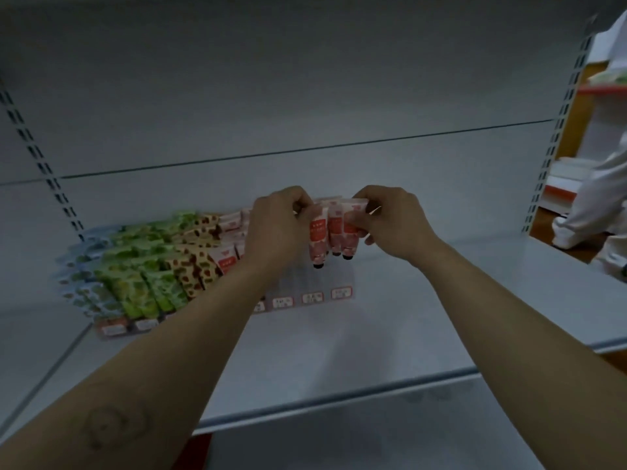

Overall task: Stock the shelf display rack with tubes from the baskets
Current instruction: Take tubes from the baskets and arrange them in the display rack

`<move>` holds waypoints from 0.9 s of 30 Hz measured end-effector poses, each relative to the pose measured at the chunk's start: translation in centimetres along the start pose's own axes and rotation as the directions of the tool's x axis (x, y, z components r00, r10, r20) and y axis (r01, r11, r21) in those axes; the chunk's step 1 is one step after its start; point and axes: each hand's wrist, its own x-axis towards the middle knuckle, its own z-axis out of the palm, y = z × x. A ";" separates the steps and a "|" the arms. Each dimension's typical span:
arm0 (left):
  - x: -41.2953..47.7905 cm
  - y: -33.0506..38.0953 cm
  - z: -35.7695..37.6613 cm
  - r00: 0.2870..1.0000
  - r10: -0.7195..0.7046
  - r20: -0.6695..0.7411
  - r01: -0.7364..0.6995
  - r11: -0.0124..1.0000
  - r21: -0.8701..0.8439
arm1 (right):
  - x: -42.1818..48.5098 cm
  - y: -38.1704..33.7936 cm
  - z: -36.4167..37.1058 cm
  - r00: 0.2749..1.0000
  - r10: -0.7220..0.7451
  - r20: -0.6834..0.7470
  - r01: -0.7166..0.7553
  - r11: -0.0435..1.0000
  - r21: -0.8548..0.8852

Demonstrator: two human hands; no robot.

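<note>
so the left hand [278, 228] and right hand [390, 222] both pinch the three red tubes [334, 232] between them, hanging caps-down just above the empty right-end slots of the rack [341, 293]

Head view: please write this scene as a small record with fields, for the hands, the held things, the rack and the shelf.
left hand: pinches the red tubes near their upper ends
right hand: holds the same tubes from the right
red tubes: three, side by side, caps down, over the rack's right end
display rack: holds, left to right, blue tubes, green tubes, spotted brown tubes, pink tubes
shelf: grey, bears the rack
background: person in white, far right
</note>
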 end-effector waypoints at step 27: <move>3.2 -4.8 5.7 0.971 0.237 0.041 -0.239 0.970 0.043 | 3.7 3.9 5.8 0.993 -0.047 -0.110 0.007 0.941 -0.338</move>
